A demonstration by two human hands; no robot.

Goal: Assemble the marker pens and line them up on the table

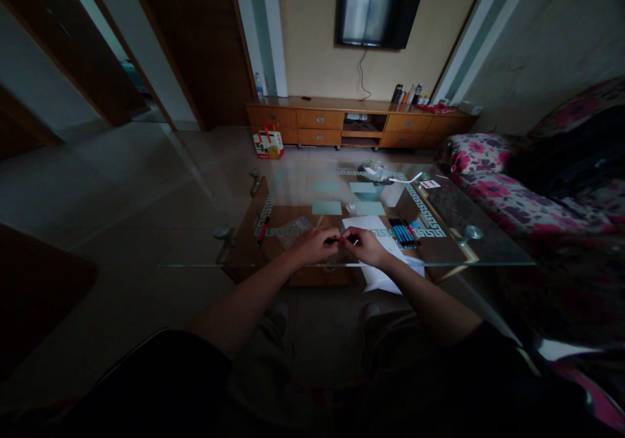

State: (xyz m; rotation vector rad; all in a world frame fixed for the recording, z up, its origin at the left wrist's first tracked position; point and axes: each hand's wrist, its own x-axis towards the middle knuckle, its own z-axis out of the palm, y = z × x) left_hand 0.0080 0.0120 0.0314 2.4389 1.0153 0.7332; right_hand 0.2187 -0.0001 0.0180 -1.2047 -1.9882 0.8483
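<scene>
My left hand [314,244] and my right hand [364,245] meet over the near edge of a glass coffee table [195,256]. Both are closed in a pinch on a small dark thin thing, perhaps a pen [340,237], held between them. A white sheet of paper [378,256] lies under my right hand. Just right of it sits a row of several blue and black pens [404,232]. A single red pen [262,230] lies to the left of my left hand.
Pale green cards [327,207] and a small basket of clutter [374,176] lie further out on the glass. A floral sofa [493,191] runs along the right. A wooden TV cabinet [361,122] with a wall TV [378,8] stands behind, a gift box [268,142] on the floor.
</scene>
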